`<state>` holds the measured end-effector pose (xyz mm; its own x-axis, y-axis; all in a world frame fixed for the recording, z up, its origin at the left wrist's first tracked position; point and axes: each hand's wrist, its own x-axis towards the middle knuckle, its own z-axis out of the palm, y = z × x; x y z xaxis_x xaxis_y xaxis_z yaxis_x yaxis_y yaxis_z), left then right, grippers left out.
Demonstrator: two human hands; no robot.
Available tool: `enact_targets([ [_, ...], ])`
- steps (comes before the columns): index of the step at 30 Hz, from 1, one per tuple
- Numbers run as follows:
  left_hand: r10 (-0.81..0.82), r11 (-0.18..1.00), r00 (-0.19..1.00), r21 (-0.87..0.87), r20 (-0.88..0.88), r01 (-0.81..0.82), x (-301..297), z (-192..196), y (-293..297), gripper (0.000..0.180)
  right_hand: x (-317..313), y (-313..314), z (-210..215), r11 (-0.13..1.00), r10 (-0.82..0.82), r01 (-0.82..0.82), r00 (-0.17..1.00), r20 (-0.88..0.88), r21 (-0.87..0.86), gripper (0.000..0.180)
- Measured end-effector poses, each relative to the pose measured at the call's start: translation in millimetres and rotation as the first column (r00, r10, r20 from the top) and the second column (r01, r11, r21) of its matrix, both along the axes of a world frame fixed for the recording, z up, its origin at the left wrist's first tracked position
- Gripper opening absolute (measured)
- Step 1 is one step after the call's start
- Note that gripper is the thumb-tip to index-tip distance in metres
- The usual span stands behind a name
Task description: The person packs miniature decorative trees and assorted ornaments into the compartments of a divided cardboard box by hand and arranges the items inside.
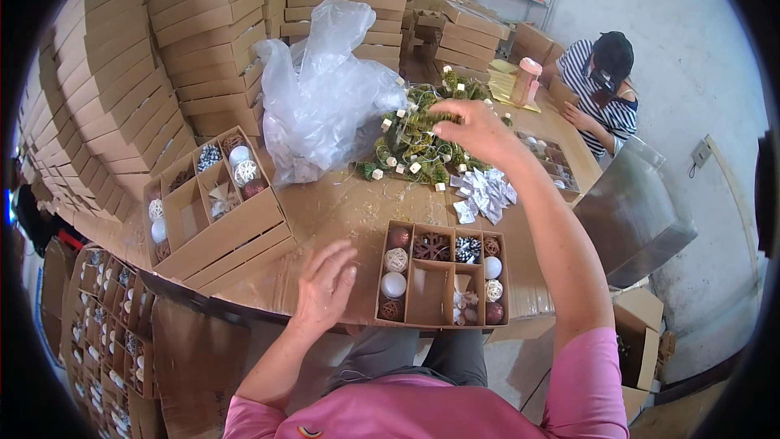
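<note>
My right hand [475,129] reaches over a heap of green tinsel-like sprigs with small pale cubes [406,150], its thumb and fingers apart and nothing visible between them. Whether the fingertips touch the heap I cannot tell. My left hand [323,291] hovers at the table's near edge with its fingers spread, left of a divided cardboard box [429,296]. Brown, white and woven balls, a brown snowflake-like piece and pinecones fill compartments of this box; its larger middle compartment is bare. Small folded white paper tags [485,193] lie between the heap and the box.
A crumpled clear plastic bag [313,97] and stacked filled boxes [236,236] stand to the left. Tall cardboard stacks [203,32] line the back. At the right, a person in a striped top [605,89] sits beside a pink bottle [526,81] and another filled box [552,158].
</note>
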<state>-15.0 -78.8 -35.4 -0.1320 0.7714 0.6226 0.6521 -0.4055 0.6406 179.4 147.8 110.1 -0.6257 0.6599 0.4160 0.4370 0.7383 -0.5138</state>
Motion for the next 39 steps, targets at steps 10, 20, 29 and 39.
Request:
enact_targets([
  [10, 0.057, 0.997, 0.974, 0.057, -0.221, -0.046, 33.5, 36.1, 32.6, 0.063, -44.7, -99.6, -22.2, 0.944, 0.277, -0.209, 0.921, 0.272, -0.253, 0.044],
  [20, 0.14, 0.99, 0.904, -0.036, 0.405, -0.137, -4.3, -7.6, 75.2, 0.037, -73.5, -2.5, -59.8, 0.996, 0.014, 0.013, 0.948, 0.318, -0.083, 0.018],
  [29, 0.024, 0.998, 0.735, -0.064, 0.678, 0.027, 4.2, -19.2, 67.9, 0.036, -112.6, 4.9, -116.3, 0.961, -0.274, 0.212, 0.655, 0.704, 0.177, 0.033],
  [39, -0.161, 0.982, 0.589, 0.066, 0.792, 0.179, -3.9, -11.6, 69.8, 0.049, -53.1, 0.6, -55.1, 0.997, 0.05, -0.023, 0.918, 0.394, -0.073, 0.024],
])
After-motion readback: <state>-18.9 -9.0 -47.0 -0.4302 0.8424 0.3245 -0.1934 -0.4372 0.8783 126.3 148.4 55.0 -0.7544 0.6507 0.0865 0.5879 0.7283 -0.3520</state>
